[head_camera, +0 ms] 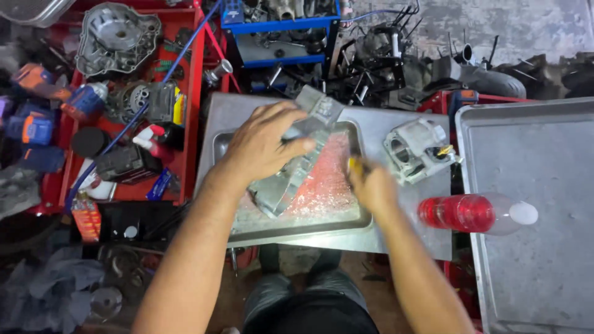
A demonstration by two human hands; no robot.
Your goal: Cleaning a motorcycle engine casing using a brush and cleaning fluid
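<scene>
Left hand [263, 145]: palm down, fingers wrapped over the top of a grey cast-metal engine casing [297, 154], holding it tilted on edge. Right hand [371, 185]: blurred, closed around a yellow-handled tool [354, 164]; the tool's working end cannot be made out, and whether it touches the casing cannot be told. The hands are apart, the casing between them.

The casing stands in a shallow steel tray [297, 229] under both hands; reddish liquid [322, 179] wets the tray floor beside the right hand.

Just beyond the right hand, on the steel bench, sits a grey engine cylinder [411, 148]. Further to the right lies a plastic bottle of red liquid [473, 213] on its side, resting across the rim of a large flat steel tray [532, 260].

Well left of the left hand: a red tool trolley [185, 111] carrying a round engine cover [114, 37] and assorted parts.
</scene>
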